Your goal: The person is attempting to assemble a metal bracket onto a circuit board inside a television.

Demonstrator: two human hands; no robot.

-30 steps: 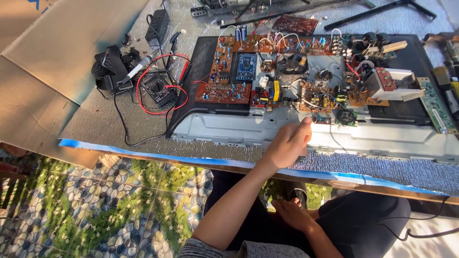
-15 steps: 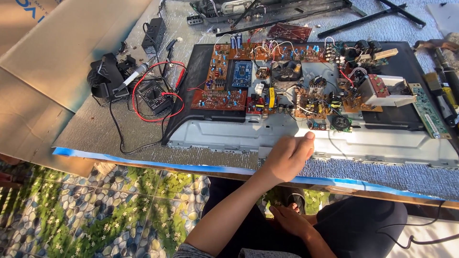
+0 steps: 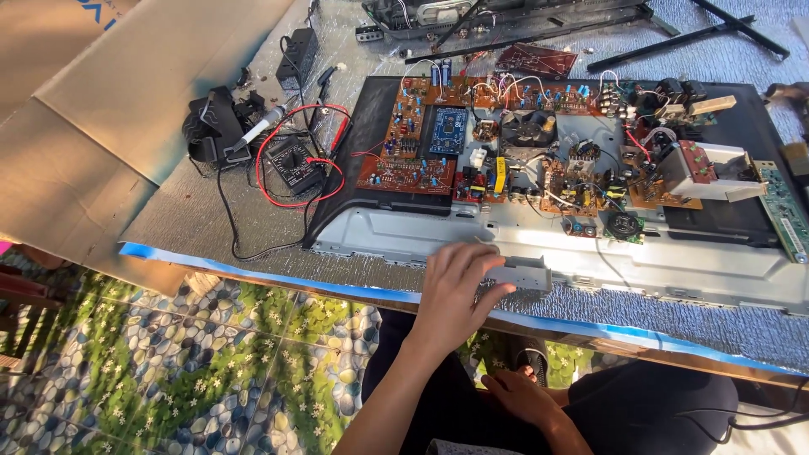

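Observation:
My left hand (image 3: 458, 291) reaches onto the near edge of the foil-covered table (image 3: 253, 227). Its fingertips grip a small grey metal part (image 3: 521, 275) lying just in front of the opened flat-screen chassis (image 3: 396, 236). On that grey metal back panel lie several brown circuit boards (image 3: 409, 174), a blue board (image 3: 447, 129) and coloured wires. My right hand (image 3: 524, 396) rests low on my lap in dark trousers, below the table edge, with nothing in it and fingers loosely spread.
A black multimeter (image 3: 295, 163) with red leads lies left of the chassis, beside a soldering iron (image 3: 259, 128) and a black adapter (image 3: 297, 56). Cardboard sheets (image 3: 109, 109) cover the far left. Black metal bars (image 3: 674, 38) lie at the back. Blue tape (image 3: 253, 274) lines the table edge.
My left hand has drawn back from the chassis toward the table's near edge, and the small grey metal part now shows under its fingertips. The right hand stays on my lap.

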